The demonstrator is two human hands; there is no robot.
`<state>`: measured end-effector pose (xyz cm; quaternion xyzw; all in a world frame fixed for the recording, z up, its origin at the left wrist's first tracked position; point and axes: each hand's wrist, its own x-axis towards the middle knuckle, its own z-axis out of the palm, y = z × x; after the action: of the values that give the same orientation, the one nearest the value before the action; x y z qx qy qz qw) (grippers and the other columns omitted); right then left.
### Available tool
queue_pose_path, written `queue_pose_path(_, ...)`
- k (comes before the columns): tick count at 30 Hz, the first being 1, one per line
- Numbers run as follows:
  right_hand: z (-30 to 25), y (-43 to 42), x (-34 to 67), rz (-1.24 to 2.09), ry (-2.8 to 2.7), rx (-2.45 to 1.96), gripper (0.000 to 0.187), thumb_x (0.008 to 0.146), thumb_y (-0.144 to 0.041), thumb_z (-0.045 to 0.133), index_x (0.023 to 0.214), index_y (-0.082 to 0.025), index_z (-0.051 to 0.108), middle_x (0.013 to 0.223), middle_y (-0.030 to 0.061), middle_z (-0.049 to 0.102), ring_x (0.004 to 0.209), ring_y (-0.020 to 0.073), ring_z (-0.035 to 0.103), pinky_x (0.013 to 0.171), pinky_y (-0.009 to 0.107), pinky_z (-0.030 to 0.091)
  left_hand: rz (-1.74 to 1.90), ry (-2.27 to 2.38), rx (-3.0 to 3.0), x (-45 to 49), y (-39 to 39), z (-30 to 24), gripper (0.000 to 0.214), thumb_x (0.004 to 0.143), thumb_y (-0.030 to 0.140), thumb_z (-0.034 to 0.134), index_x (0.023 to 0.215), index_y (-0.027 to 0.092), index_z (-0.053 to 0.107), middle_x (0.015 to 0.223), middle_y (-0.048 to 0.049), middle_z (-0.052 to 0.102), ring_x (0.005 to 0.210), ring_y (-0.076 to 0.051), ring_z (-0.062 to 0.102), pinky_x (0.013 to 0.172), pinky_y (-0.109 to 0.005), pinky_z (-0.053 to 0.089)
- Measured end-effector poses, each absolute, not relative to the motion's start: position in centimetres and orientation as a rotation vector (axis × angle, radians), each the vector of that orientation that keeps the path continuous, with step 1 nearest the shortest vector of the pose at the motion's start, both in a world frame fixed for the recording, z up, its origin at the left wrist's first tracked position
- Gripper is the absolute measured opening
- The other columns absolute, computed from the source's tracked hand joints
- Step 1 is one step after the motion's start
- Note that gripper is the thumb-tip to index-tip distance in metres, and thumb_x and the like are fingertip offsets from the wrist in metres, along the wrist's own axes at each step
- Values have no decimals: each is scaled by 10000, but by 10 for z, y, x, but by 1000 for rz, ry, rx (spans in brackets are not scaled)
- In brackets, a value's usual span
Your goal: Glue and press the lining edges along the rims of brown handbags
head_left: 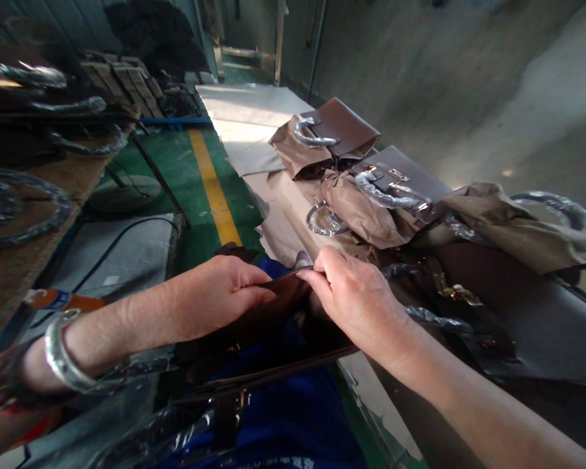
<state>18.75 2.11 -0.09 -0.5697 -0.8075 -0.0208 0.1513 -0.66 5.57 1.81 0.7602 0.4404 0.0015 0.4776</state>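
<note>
A dark brown handbag (283, 370) is held in front of my body with its mouth gaping toward me. My left hand (219, 293) pinches the far rim between thumb and fingers. A short way to the right, my right hand (349, 290) pinches the same rim. Shadow hides most of the bag's inside. A strap with gold-coloured metal fittings (229, 413) hangs on the near side, beside a plastic-wrapped handle (176, 433). Below the bag shows blue cloth (303, 417) with white lettering.
Several brown handbags, some with brown paper, lie on the right-hand table (254, 107), including one bag (346, 127) at the back. At left, a wooden worktable (90, 172) bears plastic-wrapped handles (61, 202). Between them runs a green floor with a yellow stripe (215, 189).
</note>
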Motion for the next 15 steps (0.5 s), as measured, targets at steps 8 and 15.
queue_pose_path(8, 3, 27, 191, 335, -2357, -1564, 119, 901, -257, 550, 851, -164, 603, 794, 15, 561, 753, 150, 583, 662, 251, 410, -14, 1106, 1644, -10, 53, 17, 320, 783, 402, 519, 837, 133, 684, 673, -5, 625, 613, -140, 528, 538, -217, 390)
queue_pose_path(15, 1, 37, 191, 419, -2324, -1506, 183, 907, -208, 535, 743, -131, 567, 755, 5, 522, 711, 121, 527, 637, 247, 373, 56, 873, 1333, -21, 72, 10, 558, 757, 392, 638, 1268, 219, 498, 1117, -11, 644, 1004, -207, 580, 825, -240, 451)
